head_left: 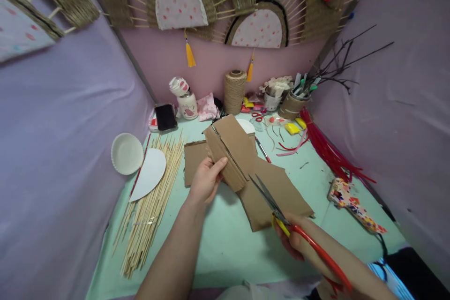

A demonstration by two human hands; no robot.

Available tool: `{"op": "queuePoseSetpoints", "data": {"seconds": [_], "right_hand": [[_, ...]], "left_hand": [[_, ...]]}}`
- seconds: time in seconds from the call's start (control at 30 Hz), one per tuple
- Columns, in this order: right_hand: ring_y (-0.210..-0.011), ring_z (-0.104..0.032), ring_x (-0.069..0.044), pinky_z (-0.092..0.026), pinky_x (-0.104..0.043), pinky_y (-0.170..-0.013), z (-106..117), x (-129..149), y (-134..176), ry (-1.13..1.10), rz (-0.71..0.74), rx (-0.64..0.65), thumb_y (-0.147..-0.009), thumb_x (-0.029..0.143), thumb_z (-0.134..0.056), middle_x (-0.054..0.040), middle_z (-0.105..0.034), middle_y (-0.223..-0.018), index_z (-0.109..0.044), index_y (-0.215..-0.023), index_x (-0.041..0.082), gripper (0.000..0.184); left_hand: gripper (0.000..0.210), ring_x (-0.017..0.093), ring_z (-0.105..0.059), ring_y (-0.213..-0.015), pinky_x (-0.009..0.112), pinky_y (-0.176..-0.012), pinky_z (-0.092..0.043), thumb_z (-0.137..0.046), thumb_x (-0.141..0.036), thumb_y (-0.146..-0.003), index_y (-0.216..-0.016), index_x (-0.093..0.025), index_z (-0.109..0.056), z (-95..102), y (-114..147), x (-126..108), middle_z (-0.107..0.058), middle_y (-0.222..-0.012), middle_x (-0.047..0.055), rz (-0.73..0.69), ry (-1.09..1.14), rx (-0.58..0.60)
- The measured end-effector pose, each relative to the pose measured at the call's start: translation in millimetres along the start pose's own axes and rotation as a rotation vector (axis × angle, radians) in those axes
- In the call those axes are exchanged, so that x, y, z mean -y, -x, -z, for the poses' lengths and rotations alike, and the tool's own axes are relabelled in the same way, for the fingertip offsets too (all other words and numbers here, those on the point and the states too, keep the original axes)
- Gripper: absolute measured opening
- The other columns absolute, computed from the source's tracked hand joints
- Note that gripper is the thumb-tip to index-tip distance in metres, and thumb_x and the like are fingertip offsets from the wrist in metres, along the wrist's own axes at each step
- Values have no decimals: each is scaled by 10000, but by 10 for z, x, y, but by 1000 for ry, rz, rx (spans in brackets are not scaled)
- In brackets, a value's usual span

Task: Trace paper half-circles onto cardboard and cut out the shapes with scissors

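Observation:
My left hand (206,180) grips a piece of brown cardboard (236,138) by its near left edge, thumb on top. A dark line or slit runs lengthwise across that piece, slanting down to the right. In my right hand (293,234) is a pair of scissors (272,204) with red and yellow handles. Their blades are parted, and the tips point up left, close to the lower right corner of the held piece. Under it on the table lie more cardboard pieces (277,192), one partly hidden at the left.
Bamboo sticks (154,206) and a white paper half-circle (149,173) lie left, beside a white bowl (127,153). Along the back stand a twine spool (235,91) and a pot of pens and twigs (294,103). Red pipe cleaners (323,147) and a floral glue gun (355,204) lie right.

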State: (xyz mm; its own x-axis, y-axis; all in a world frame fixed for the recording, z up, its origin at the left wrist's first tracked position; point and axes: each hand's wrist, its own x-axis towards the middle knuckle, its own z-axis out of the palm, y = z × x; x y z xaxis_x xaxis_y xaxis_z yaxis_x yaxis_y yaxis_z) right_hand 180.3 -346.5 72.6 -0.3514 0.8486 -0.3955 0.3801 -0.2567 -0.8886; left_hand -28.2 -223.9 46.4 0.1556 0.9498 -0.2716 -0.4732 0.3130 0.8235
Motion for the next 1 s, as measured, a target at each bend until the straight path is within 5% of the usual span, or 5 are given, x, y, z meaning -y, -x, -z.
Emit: {"op": "queuePoseSetpoints", "data": {"seconds": [0.47,0.73,1.0], "right_hand": [[-489,-437,-121,-320,-244,-510,-96,21,-248,198,-66,-95,-866,359,-354,12,-509,-526,-430,-615,198,307],[-577,-470,-131,-336,-233,-568,-169,-49,-413,273,-64,-208,-789,311,-477,9,-570,-640,-467,-738,195,127],[-542,-402,-108,-303,-217,-517,-117,-78,-373,184,-10,-138,-762,295,-472,26,-489,-608,-441,-703,192,123]], "left_hand": [[249,144,-616,-825,278,-784,-476,-725,-330,-714,-889,-164,-664,-41,59,96,-711,-917,43,-179,-216,18],[264,151,-616,-825,292,-798,-473,-761,-316,-672,-862,-165,-659,-107,81,79,-706,-884,38,-113,-45,36],[318,162,-632,-849,294,-797,-479,-758,-311,-679,-940,-174,-638,-130,63,96,-707,-937,50,-58,6,24]]}}
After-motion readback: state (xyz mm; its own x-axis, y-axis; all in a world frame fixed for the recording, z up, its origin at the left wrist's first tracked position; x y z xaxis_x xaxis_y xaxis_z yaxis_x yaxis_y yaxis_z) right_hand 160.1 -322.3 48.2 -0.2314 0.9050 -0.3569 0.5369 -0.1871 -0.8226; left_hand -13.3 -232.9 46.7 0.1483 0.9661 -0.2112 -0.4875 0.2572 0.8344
